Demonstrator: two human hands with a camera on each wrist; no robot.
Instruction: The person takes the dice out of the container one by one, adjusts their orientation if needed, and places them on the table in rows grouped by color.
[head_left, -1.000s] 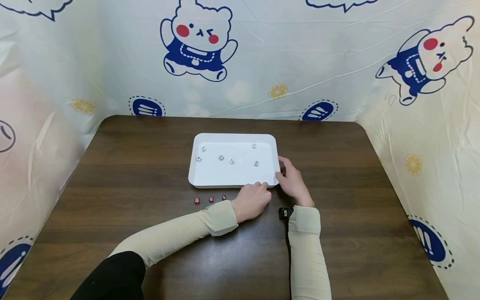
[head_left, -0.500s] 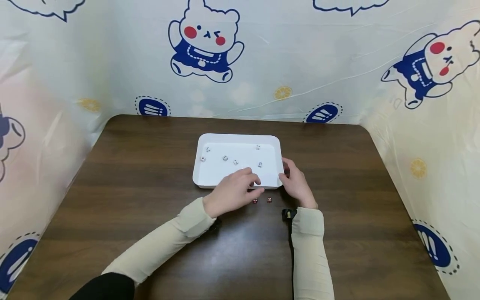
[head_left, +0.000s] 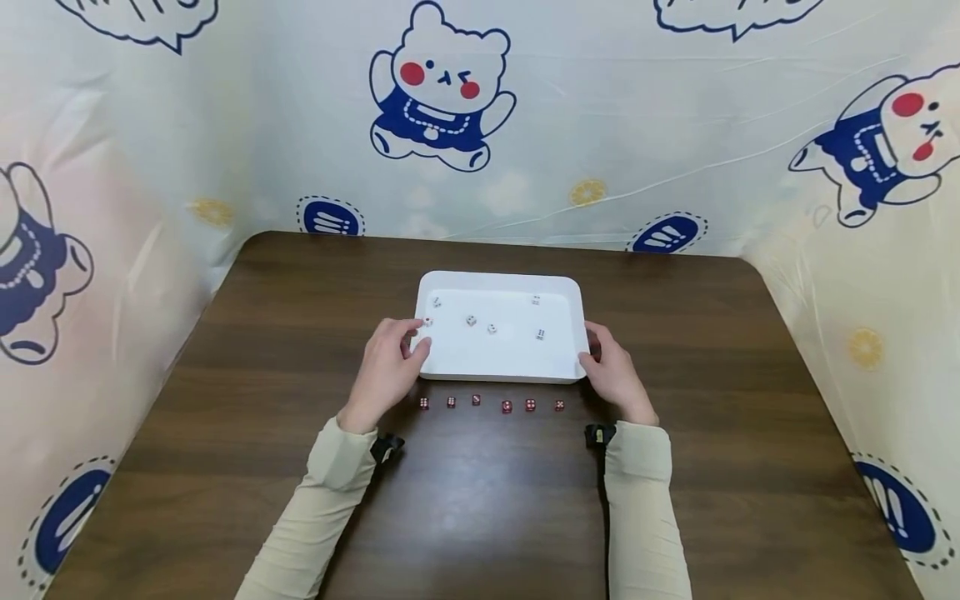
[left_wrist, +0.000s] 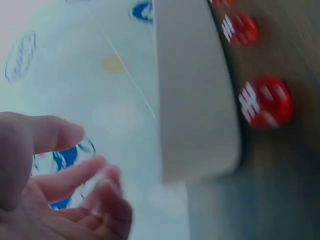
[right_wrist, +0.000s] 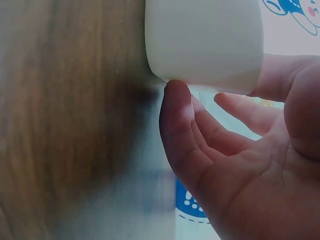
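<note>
A white tray point(head_left: 502, 358) lies on the table, with several white dice point(head_left: 471, 321) spread over its floor. In front of it several red dice point(head_left: 507, 407) form a loose row. My right hand point(head_left: 615, 373) grips the tray's right end; the right wrist view shows the thumb at the rim and fingertips point(right_wrist: 176, 92) at the lower edge. At the left end, my left hand point(head_left: 384, 367) reaches over the rim in the head view. The left wrist view, blurred, shows its fingers point(left_wrist: 65, 135) loosely spread, apart from the tray wall point(left_wrist: 197, 100).
The dark wooden table point(head_left: 487, 500) is bounded at the back and sides by a printed curtain point(head_left: 555, 125). Black wrist straps sit at the left cuff point(head_left: 386, 447) and the right cuff point(head_left: 598, 435).
My left hand has swept from the tray's front right corner to its left end, uncovering the whole row of red dice. My right hand stays at the right end. The head view has shifted.
</note>
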